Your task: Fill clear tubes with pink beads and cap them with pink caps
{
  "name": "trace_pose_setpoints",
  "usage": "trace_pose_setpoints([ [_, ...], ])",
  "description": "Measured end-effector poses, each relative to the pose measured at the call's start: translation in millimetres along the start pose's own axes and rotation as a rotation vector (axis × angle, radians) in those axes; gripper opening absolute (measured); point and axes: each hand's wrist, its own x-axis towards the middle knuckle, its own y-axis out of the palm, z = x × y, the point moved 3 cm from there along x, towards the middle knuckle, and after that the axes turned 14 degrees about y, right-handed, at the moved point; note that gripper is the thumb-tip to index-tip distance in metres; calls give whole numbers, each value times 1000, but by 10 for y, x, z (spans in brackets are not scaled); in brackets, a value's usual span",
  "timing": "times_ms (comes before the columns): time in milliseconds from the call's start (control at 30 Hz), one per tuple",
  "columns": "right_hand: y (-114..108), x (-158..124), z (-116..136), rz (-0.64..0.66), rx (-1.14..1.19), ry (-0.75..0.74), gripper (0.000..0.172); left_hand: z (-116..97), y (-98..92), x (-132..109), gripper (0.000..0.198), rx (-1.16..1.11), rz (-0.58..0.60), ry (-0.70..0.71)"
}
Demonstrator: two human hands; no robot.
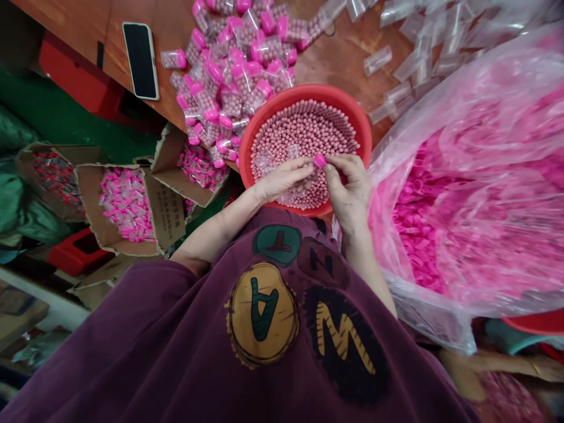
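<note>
Over the near side of a red basin (pixel 365 126) full of small pink beads (pixel 308 126), my two hands meet. My left hand (pixel 288 176) is closed around a small clear tube, mostly hidden by the fingers. A bright pink cap (pixel 319 161) sits at the tube's end, pinched between the thumb and fingers of my right hand (pixel 350 185). Whether the cap is fully seated I cannot tell. Beside my left hand, a few clear tubes (pixel 264 161) lie on the beads.
Capped bead-filled tubes (pixel 238 70) are heaped behind the basin, near a phone (pixel 141 61). Loose clear tubes (pixel 378 60) lie at the back right. A plastic bag (pixel 462 194) of pink caps stands right. Cardboard boxes (pixel 165 205) with more filled tubes stand lower left.
</note>
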Motion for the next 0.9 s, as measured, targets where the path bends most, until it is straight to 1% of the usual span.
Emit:
trace_pose_setpoints([
  [167, -24, 1, -38, 25, 63, 10, 39, -34, 85, -19, 29, -2, 33, 24],
  [300, -54, -41, 32, -10, -7, -5, 40, -54, 140, -36, 28, -18, 34, 35],
  [400, -70, -90, 100, -22, -72, -42, 38, -78, 170, -59, 31, -31, 53, 72],
  [600, -45, -199, 104, -70, -189, -116, 45, -86, 159, -69, 39, 51, 44, 155],
  [733, -34, -221, 56, -87, -155, -113, 44, -112, 146, -62, 43, 76, 43, 198],
  [800, -39, -216, 49, -72, -150, -114, 42, -135, 152, -75, 44, 46, 56, 179],
  [900, -53, -214, 62, -12, -167, -133, 39, -128, 159, -112, 46, -26, 79, 109],
])
